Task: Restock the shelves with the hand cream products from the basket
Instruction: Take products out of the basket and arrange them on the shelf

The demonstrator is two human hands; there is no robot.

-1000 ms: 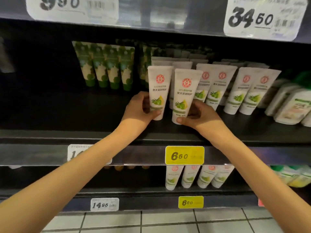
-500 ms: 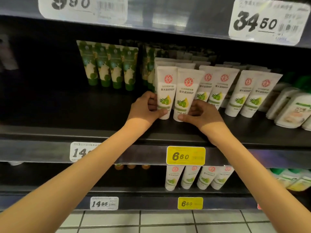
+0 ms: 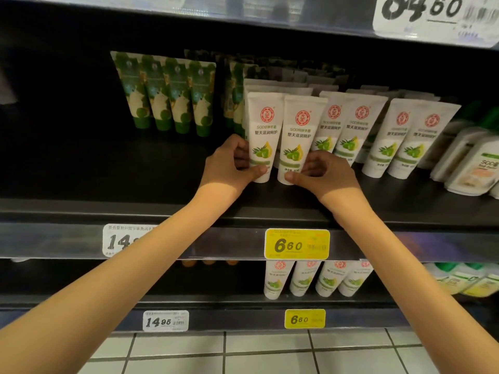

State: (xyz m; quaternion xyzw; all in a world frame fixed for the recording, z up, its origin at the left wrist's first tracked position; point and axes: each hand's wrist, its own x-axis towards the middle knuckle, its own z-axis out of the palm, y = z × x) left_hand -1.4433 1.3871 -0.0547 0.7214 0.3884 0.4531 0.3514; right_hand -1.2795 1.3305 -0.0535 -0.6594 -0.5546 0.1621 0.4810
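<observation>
Two white hand cream tubes with red logos and green olive prints stand cap-down, side by side, on the dark middle shelf [image 3: 151, 211]. My left hand [image 3: 229, 164] grips the lower part of the left tube [image 3: 263, 130]. My right hand [image 3: 322, 172] pinches the bottom of the right tube [image 3: 297, 136]. Both tubes stand at the front of a row of the same white tubes [image 3: 351, 125], close against the ones behind. The basket is out of view.
Green-and-cream tubes [image 3: 167, 93] stand further back on the left. White bottles [image 3: 469, 163] lie at the right end. More white tubes [image 3: 305, 279] sit on the shelf below. Yellow price tags [image 3: 297, 244] mark the shelf edges. Bare dark shelf lies left of my hands.
Both hands have pushed the two tubes back and closer together on the shelf, up against the row behind. The view has shifted slightly upward.
</observation>
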